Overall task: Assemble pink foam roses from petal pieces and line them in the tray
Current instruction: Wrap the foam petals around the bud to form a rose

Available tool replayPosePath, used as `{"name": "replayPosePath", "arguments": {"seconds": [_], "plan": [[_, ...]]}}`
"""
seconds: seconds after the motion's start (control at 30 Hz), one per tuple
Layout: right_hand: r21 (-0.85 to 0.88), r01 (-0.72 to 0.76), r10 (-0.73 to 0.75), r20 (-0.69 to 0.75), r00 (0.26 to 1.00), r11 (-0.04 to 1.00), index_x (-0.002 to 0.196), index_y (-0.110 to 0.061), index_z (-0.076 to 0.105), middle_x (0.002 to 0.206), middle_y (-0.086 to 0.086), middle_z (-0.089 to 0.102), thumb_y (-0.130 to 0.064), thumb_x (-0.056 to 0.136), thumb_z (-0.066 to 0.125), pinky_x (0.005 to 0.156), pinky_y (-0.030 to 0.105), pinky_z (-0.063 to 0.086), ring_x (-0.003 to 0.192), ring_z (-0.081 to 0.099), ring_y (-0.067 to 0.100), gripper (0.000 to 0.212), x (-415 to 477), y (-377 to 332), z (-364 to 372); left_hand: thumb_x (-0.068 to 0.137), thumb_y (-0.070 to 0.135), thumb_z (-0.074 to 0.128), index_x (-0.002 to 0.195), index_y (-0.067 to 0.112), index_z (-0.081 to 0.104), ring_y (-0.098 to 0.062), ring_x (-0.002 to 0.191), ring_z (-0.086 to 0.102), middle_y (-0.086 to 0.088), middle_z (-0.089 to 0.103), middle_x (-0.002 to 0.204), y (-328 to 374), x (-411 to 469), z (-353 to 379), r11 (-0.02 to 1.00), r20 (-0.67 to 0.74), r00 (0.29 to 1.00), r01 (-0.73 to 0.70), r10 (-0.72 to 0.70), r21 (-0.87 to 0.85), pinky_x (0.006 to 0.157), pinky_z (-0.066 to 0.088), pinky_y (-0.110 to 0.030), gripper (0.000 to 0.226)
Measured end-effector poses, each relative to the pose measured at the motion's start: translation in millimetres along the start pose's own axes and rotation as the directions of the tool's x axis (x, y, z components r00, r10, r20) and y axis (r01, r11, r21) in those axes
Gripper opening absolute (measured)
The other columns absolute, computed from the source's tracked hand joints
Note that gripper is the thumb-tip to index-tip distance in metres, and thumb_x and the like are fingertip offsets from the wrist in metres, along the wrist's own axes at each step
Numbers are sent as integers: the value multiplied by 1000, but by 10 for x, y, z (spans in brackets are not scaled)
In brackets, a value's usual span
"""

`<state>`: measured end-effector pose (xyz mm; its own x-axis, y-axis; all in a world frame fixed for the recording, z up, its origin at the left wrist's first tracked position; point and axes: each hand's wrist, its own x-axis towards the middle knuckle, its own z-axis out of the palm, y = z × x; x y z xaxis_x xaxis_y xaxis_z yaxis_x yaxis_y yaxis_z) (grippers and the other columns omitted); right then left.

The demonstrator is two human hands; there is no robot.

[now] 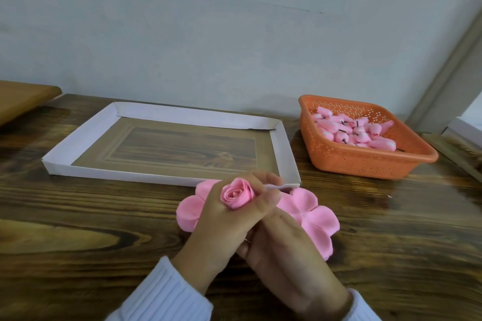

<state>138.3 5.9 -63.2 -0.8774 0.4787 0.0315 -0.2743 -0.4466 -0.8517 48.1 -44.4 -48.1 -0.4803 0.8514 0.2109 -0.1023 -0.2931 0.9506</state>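
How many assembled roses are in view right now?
1. The rose is held between the left hand and right hand, just in front of the tray, which holds none. Hands could hide another.

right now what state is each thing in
rose, rolled up, gripped in the left hand
right hand, under the left, fingers hidden
petal pieces, flat on the table, partly under the hands
tray, no roses in it yet
basket, upright, holding a pile of pink buds
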Motion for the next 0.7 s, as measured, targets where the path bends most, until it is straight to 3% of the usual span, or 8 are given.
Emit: {"name": "replayPosePath", "arguments": {"seconds": [0.07,0.17,0.33,0.4,0.5,0.6,0.7], "plan": [[59,-1,-1,31,1000,998,129,-5,58,135,27,52,-22,98,47,104,48,39,122,50,33,37,-7,-6,-17,58,45,70,60,25,68,-9,77,69,9,72,89,18,5,10,999,-26,1000,13,-15,-45,60,51,-35,20],[98,24,-31,76,997,995,130,-6,56,134,22,55,-14,88,55,103,48,38,121,52,31,43,-15,4,-22,54,48,68,51,32,62,0,71,66,12,69,76,34,6,50,1000,-113,994,-17,17,-5,52,49,-23,17],[156,38,-47,56,997,987,127,-8,61,129,13,62,-21,94,50,83,29,53,114,62,20,37,-4,4,3,60,42,69,62,23,66,-3,80,68,10,71,83,40,27,64,997,-45,996,-76,76,7,62,52,-18,19],[153,20,-21,3,1000,988,127,-11,61,131,12,61,-24,100,42,86,33,53,120,59,24,36,17,32,-9,62,38,71,65,17,68,-4,78,68,8,72,87,48,36,57,997,-16,997,-76,76,17,62,50,-17,21],[153,24,-24,0,1000,988,128,-11,60,135,13,58,-27,97,44,105,49,44,128,52,30,38,30,58,-31,72,28,75,63,17,67,-4,78,68,9,72,86,70,44,67,997,1,998,-59,59,39,60,50,-16,16],[196,56,-69,62,996,979,129,-10,59,134,12,58,-26,92,61,102,42,40,125,54,24,41,9,26,-22,71,39,75,67,12,65,-2,68,65,12,69,74,96,58,73,998,-32,998,-54,56,44,53,46,-12,29],[232,69,-83,50,995,970,136,-8,51,138,12,55,-22,93,60,97,38,46,127,52,23,46,4,20,-22,73,28,75,62,16,64,-2,77,66,10,70,81,91,79,90,990,18,994,-113,112,87,63,49,-13,19]]}}
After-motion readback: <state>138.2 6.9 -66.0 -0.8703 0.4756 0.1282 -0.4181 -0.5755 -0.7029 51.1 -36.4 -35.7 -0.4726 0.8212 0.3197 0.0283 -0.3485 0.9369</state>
